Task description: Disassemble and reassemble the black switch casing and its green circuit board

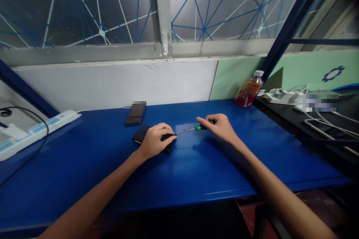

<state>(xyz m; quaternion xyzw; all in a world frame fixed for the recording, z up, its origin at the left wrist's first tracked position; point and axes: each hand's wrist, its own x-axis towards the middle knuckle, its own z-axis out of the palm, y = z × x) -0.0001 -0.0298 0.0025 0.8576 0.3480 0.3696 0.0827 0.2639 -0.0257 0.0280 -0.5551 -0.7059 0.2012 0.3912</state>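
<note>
My left hand point(155, 140) is closed around a small black object point(168, 147), pressing it with fingers and thumb on the table; its kind is hard to make out. Under and behind that hand lies a flat black case point(139, 133) with a bit of yellow along its lower edge. A screwdriver point(198, 128) with a green and black handle is gripped in my right hand point(220, 127). Its thin metal shaft points left, and the tip meets the right side of the black object, though the exact contact is covered by my left fingers.
A dark phone point(135, 114) lies at the back of the blue table point(92, 149). On the left is a white power strip point(39, 132) with a black cable. A bottle point(249, 89) with a white cap stands at the back right, near another desk holding white cables point(322, 123).
</note>
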